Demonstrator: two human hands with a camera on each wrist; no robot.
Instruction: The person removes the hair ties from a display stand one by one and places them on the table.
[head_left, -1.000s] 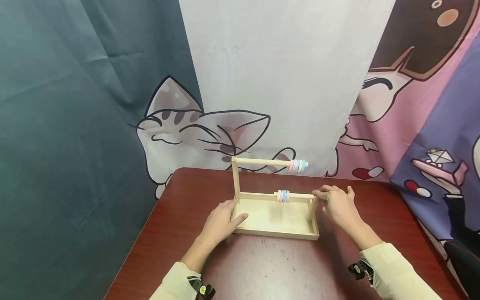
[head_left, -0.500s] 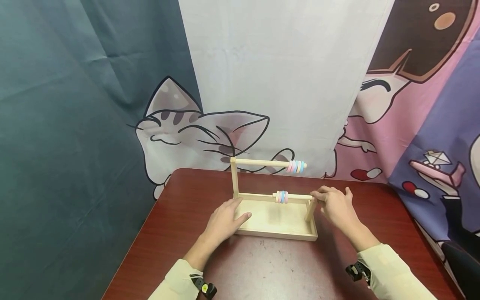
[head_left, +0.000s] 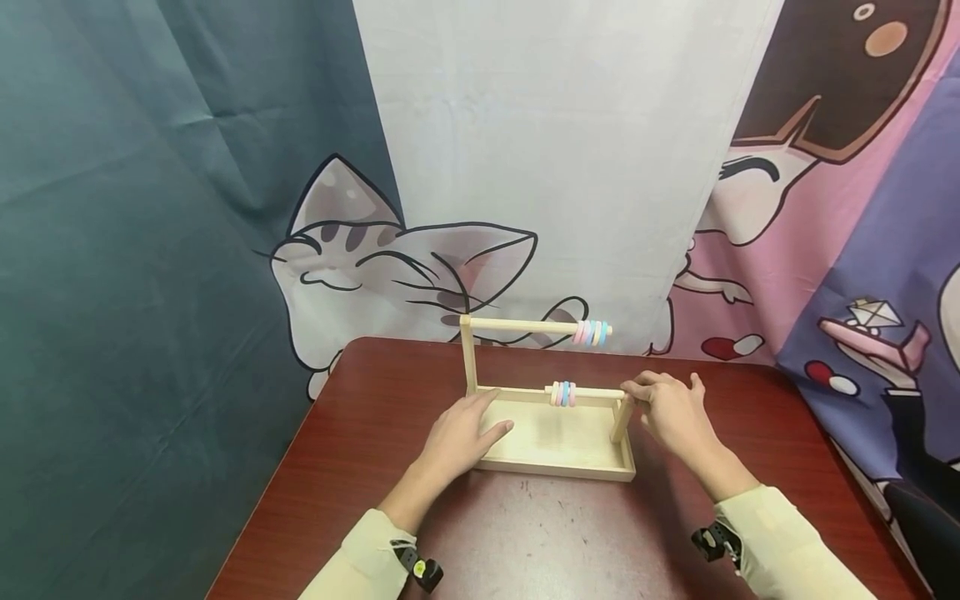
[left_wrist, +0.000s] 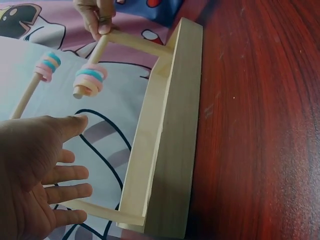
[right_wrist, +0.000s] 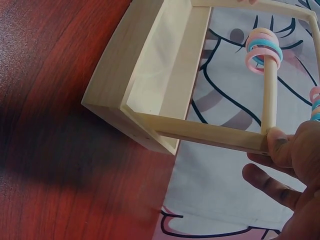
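Note:
A pale wooden tray [head_left: 555,446] has a tall post [head_left: 468,357] at its left end and a short post [head_left: 622,421] at its right. The upper rod [head_left: 521,325] carries several pastel rings [head_left: 591,332] near its free right end. More pastel rings [head_left: 563,393] hang on the lower rod [head_left: 600,393] close to its free left tip. My right hand [head_left: 675,410] pinches the top of the short post, thumb against the joint with the lower rod in the right wrist view. My left hand [head_left: 456,440], fingers straight and spread [left_wrist: 70,192], is over the tray's left end; contact is unclear.
The tray stands on a reddish-brown wooden table [head_left: 525,542]. Behind the table hangs a printed curtain [head_left: 577,167] with a cartoon cat. A dark object [head_left: 922,533] is at the lower right, beyond the table edge.
My left hand has slid a little to the right, from beside the tray's left end to over it. My right hand keeps its pinch on the short post, and the rings stay put.

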